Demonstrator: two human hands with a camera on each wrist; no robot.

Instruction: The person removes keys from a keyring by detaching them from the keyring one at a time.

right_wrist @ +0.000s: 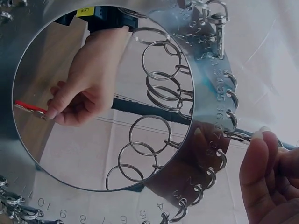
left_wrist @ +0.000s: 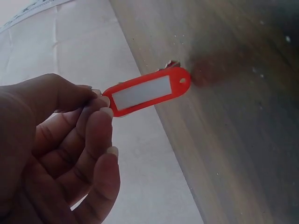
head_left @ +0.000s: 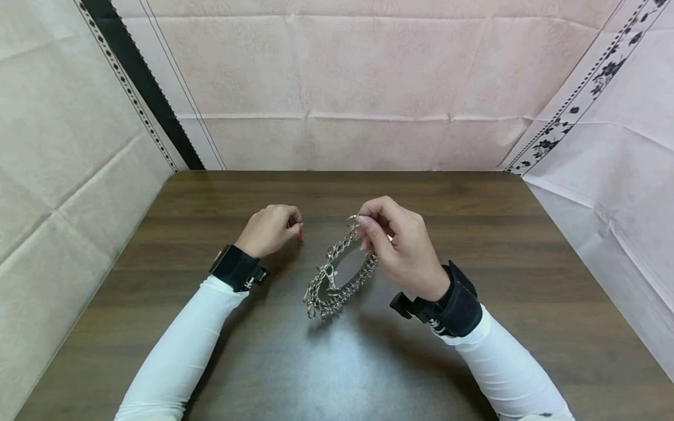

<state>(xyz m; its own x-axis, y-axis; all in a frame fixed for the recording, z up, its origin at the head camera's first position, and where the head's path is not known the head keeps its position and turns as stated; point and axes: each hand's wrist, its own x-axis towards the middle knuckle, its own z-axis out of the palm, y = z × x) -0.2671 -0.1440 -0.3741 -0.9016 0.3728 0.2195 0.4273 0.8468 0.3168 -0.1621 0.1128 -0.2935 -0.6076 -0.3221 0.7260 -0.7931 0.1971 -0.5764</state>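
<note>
In the left wrist view, my left hand (head_left: pixel 270 230) pinches a red key tag (left_wrist: pixel 176 84) with a white label by one end. A small metal bit shows behind the tag. My right hand (head_left: pixel 404 248) holds up a flat metal ring plate (right_wrist: pixel 209 105) by a small key ring (right_wrist: pixel 239 137) linked to its edge. Stamped numbers run round the plate, with small chain links and several split rings (right_wrist: pixel 150 116) hanging from its rim. Seen from the head, the plate hangs tilted above the table between the two hands. Through its round opening, the right wrist view shows the left hand.
Under both hands lies a dark wood-grain table (head_left: pixel 253 374). Pale cloth (head_left: pixel 342 76) hangs behind it and along both sides, with a black band at the left and a floral border at the right. Each wrist wears a black strap (head_left: pixel 458 304).
</note>
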